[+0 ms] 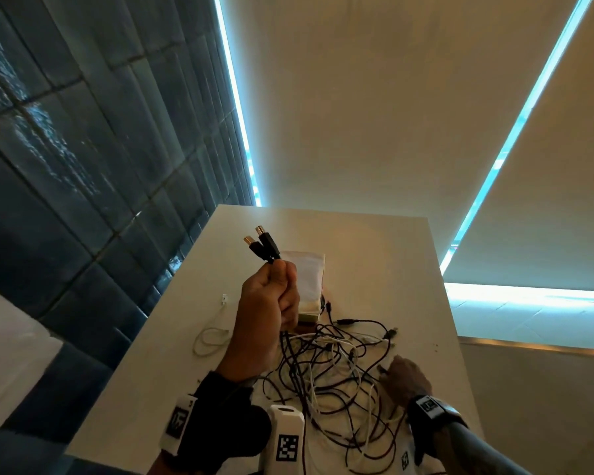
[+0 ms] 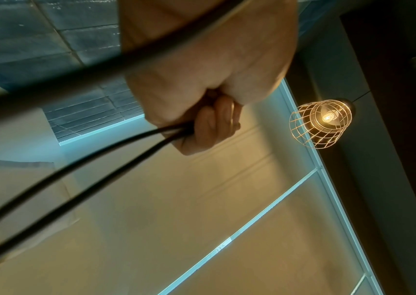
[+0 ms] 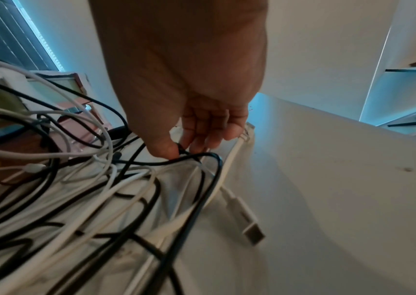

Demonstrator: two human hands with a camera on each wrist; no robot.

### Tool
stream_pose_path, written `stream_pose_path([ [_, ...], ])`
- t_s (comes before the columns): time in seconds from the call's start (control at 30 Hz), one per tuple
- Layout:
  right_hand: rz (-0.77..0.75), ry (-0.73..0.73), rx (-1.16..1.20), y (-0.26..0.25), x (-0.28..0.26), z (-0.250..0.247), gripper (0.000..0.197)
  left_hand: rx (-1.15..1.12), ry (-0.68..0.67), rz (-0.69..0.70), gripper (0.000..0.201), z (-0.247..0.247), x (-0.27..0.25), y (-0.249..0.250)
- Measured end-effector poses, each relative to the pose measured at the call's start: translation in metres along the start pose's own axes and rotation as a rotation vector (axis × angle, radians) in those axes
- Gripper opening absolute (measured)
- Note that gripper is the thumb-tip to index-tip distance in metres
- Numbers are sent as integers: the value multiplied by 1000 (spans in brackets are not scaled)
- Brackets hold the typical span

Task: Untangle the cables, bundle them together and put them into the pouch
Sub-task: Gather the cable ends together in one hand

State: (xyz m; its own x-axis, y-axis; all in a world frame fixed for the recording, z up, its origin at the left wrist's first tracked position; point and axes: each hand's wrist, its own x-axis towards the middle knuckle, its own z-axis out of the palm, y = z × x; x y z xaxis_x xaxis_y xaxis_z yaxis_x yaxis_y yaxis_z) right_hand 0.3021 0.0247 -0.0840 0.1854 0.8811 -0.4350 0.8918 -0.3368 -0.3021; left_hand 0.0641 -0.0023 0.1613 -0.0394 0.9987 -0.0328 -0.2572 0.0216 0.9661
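Note:
My left hand (image 1: 275, 296) is raised above the white table (image 1: 408, 255) and grips two black cables (image 2: 116, 159). Their two black USB plugs (image 1: 261, 245) stick up out of the fist. Below lies a tangle of black and white cables (image 1: 336, 382). My right hand (image 1: 405, 375) is down at the tangle's right edge, and its thumb and fingertips (image 3: 191, 139) pinch a thin black cable (image 3: 202, 157). A pale pouch (image 1: 306, 272) lies on the table behind my left hand, partly hidden by it.
A separate white cable (image 1: 213, 334) lies looped at the table's left. A white USB plug (image 3: 250, 229) rests at the tangle's right edge. A dark tiled wall (image 1: 83, 166) runs along the left. A caged lamp (image 2: 323, 123) hangs overhead.

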Motion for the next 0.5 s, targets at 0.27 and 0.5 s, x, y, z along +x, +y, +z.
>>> stream_pose_path([
  [0.27,29,311,678,8,-11,-29,13,-11,27,-45,32,3,12,-1],
  [0.5,-392,339,1144,-61,-68,-113,18,70,-42,-68,26,20,21,-7],
])
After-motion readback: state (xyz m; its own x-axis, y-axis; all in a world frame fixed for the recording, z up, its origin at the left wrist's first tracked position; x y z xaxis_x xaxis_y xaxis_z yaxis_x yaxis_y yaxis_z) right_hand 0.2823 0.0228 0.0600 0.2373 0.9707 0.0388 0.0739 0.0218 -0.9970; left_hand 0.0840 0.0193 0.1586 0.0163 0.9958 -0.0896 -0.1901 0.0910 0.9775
